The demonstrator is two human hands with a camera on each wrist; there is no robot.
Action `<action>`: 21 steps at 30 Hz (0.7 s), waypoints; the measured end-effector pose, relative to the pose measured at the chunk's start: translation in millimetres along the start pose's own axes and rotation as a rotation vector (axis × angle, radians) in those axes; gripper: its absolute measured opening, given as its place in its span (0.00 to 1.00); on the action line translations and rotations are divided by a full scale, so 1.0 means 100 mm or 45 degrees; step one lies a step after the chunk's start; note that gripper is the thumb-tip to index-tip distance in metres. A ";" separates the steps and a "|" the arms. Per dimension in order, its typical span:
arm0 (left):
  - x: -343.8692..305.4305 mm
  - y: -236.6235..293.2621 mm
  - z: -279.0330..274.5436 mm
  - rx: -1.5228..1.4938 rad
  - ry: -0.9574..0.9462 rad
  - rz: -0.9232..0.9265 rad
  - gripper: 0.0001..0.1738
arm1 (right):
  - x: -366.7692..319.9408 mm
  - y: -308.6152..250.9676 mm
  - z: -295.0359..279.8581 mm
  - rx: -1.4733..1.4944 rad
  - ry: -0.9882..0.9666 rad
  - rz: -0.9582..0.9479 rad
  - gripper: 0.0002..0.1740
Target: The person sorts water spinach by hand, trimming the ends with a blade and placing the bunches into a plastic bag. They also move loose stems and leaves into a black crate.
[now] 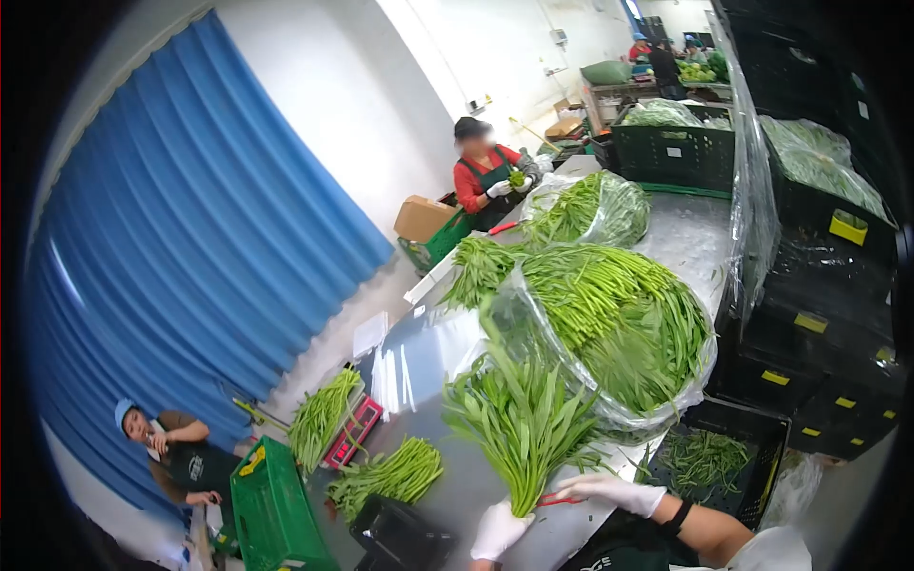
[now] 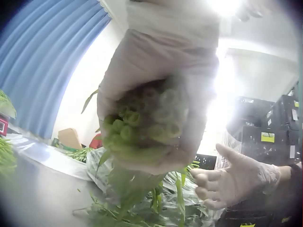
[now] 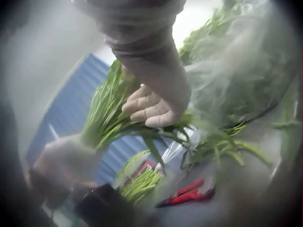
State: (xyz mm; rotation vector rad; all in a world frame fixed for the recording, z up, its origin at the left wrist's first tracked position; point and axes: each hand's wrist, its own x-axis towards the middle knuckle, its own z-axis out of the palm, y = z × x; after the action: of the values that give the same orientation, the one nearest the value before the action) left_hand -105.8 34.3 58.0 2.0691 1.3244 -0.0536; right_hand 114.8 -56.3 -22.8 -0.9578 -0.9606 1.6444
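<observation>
Bunch of greens gathered, stems in my left hand's grip! My right hand was open beside it. Greens lay on the scale, while plenty remained unbunched in the bag!

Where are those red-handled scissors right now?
In the head view, the scissors lie on the metal table, low and right of centre, between the left hand and right hand.

blue pleated curtain, white walls, stacked black crates, bright overhead light
</observation>
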 end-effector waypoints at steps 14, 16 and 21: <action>0.17 -0.02 0.63 -0.037 0.617 0.122 0.14 | 0.83 0.02 0.89 0.346 0.506 -0.112 0.20; 0.19 -0.07 0.57 -0.168 0.500 -0.005 0.24 | 0.94 -0.16 0.93 0.331 0.535 -0.132 0.16; -0.07 -0.55 0.49 -0.279 0.978 0.468 0.32 | 1.70 -0.38 0.43 -0.031 0.798 -0.106 0.07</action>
State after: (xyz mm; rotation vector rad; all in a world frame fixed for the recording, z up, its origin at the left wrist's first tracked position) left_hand -139.3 15.6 -5.8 2.1779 1.2433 1.0885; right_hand 51.0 109.6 2.9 -1.3222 -0.5785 1.1479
